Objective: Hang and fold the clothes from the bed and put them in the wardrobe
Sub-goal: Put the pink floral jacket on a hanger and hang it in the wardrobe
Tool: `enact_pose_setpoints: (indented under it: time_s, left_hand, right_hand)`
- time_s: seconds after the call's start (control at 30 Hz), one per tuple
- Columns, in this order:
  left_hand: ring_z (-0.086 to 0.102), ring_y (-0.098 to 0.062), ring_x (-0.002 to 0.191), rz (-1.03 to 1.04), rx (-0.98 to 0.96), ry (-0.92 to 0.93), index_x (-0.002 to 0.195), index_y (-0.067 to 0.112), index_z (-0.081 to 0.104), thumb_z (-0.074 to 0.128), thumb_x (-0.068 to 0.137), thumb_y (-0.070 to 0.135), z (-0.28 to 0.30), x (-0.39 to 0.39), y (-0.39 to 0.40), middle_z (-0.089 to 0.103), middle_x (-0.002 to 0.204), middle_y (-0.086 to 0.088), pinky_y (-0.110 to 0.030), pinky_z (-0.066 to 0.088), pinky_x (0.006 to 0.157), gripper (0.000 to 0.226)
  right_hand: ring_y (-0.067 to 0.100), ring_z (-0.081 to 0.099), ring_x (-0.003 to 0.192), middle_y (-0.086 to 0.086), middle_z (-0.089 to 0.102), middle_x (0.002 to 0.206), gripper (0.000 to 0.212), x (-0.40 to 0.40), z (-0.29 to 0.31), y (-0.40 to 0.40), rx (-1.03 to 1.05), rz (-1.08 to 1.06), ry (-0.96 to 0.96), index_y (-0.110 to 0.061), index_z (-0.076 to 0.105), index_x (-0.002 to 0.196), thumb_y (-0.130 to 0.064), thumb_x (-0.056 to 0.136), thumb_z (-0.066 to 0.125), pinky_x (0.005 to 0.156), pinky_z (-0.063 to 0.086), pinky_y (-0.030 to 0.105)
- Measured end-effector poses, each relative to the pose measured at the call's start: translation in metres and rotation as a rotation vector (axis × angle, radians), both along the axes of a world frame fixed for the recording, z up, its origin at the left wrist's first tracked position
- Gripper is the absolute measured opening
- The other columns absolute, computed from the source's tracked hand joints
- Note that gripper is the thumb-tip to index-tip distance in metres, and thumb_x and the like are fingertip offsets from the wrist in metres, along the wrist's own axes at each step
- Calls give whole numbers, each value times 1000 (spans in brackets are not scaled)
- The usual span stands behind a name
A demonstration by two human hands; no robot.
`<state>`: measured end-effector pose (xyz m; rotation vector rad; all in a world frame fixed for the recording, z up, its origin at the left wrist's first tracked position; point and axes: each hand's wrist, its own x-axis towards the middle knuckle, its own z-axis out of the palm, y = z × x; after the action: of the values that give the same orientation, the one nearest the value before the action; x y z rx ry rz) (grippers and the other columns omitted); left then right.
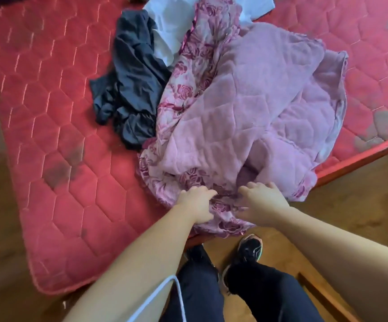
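A crumpled pink quilted garment (pixel 253 105) with a rose-patterned outer side lies on the red mattress (pixel 56 135), reaching its near corner. My left hand (pixel 196 203) grips the floral edge at that corner, fingers curled into the cloth. My right hand (pixel 261 201) sits just to the right on the same edge, its fingers bent into the fabric. A dark navy garment (pixel 132 84) lies bunched to the left of the pink one. A white garment (pixel 172 22) lies behind them at the top.
The mattress has dark stains at the left and worn grey patches (pixel 374 126) at the right. A wooden floor (pixel 362 194) lies to the right and below. My legs and a black shoe (pixel 248 254) stand at the mattress corner. A white cord (pixel 162 296) hangs near my left arm.
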<state>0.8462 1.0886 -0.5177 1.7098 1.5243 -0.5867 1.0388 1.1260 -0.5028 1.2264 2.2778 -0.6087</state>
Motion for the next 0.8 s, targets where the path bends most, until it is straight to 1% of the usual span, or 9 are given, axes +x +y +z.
enact_pose_setpoints:
  time_s: [0.1, 0.2, 0.27, 0.33, 0.4, 0.5, 0.6, 0.7, 0.8]
  left_hand:
    - [22, -29, 140, -120, 32, 83, 148, 30, 27, 70, 80, 38, -30, 3, -13, 22, 154, -3, -51, 30, 108, 81]
    - [32, -29, 131, -167, 216, 131, 140, 29, 39, 69, 82, 24, -45, 4, -14, 35, 145, -3, -47, 31, 104, 66]
    - [38, -28, 124, -161, 312, 131, 129, 28, 51, 63, 85, 20, -46, 3, -10, 46, 133, -3, -44, 32, 101, 46]
    - [39, -28, 122, -101, 324, 112, 123, 26, 58, 55, 89, 22, -40, 2, -6, 49, 128, -3, -44, 31, 100, 34]
    - [40, -29, 123, 21, 279, 40, 126, 23, 56, 51, 89, 27, -26, 0, -4, 47, 129, -4, -44, 33, 100, 37]
    - [43, -28, 126, 212, 206, -126, 136, 21, 37, 62, 78, 39, 11, -6, 4, 44, 136, -2, -44, 37, 99, 66]
    - [42, -25, 132, 333, 228, -205, 144, 27, 28, 71, 67, 48, 62, -13, 24, 44, 143, 0, -44, 35, 104, 91]
    - [47, -24, 125, 314, 436, -184, 126, 28, 52, 69, 75, 48, 121, -17, 54, 54, 130, 2, -41, 40, 98, 57]
    - [56, -28, 112, 385, 482, -244, 105, 32, 53, 63, 74, 46, 190, -24, 79, 61, 115, 2, -41, 46, 91, 35]
  right_hand:
    - [24, 48, 111, -1, 54, 115, 66, 5, -28, -14, 15, 161, -155, -23, 50, 120, -65, 70, 62, 98, 22, 48]
    - [26, 46, 114, 0, 55, 115, 36, 5, -38, -20, 105, 188, -176, -22, 55, 118, -25, 83, 59, 104, 13, 54]
    - [25, 52, 106, -2, 60, 106, 30, -1, -35, -15, 140, 155, -148, -22, 62, 105, -10, 80, 53, 100, 16, 51]
    - [23, 56, 96, -6, 59, 93, 19, -7, -20, -7, 142, 94, -71, -25, 62, 91, -16, 76, 54, 89, 22, 45]
    - [23, 56, 81, -7, 50, 78, 4, -11, 2, 3, 164, 20, 69, -25, 51, 73, -25, 72, 54, 77, 24, 39]
    - [24, 43, 65, -5, 39, 63, 26, -10, 47, 21, 135, -134, 296, -22, 30, 60, -19, 70, 53, 65, 23, 35]
    - [27, 40, 59, 1, 37, 54, 28, -13, 107, 40, 87, -262, 482, -15, 28, 60, -10, 71, 54, 51, 23, 34]
    - [25, 43, 58, 5, 48, 57, 15, -21, 174, 58, 106, -284, 535, -8, 40, 64, -11, 73, 52, 48, 30, 28]
    - [19, 40, 56, 2, 47, 55, 16, -27, 251, 76, 192, -285, 565, -9, 39, 63, -22, 69, 44, 48, 29, 23]
